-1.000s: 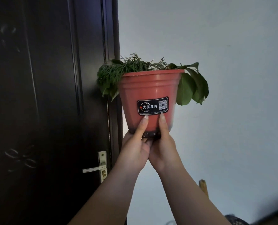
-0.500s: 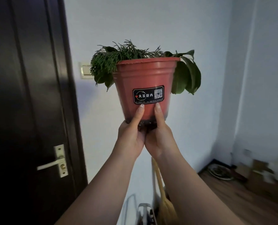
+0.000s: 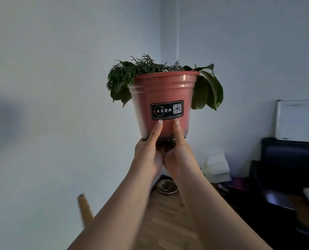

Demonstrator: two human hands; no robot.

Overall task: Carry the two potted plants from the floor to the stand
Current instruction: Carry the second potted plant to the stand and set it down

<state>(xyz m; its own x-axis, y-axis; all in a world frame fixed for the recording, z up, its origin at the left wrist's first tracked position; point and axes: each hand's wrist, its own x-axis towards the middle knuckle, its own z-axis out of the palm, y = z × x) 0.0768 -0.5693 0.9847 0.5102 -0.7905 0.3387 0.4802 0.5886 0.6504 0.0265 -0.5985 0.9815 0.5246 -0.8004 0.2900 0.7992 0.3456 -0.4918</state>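
A red plastic pot (image 3: 163,94) with a black label holds a green plant (image 3: 142,69) with feathery sprigs and broad drooping leaves. I hold it raised in front of me at chest height, upright. My left hand (image 3: 148,152) and my right hand (image 3: 179,152) cup its base from below, side by side, thumbs pressed up against the front wall under the label. The second potted plant and the stand are out of view.
Pale walls meet in a corner behind the pot. A round dish (image 3: 168,186) lies on the wooden floor (image 3: 161,222) in that corner. Dark furniture (image 3: 287,174), a whiteboard (image 3: 298,121) and white boxes (image 3: 217,166) fill the right. A wooden post (image 3: 85,210) rises lower left.
The view has swung to the right: the dark door and its handle have left the frame and the room corner and furniture have come in. The pot stays in both hands.
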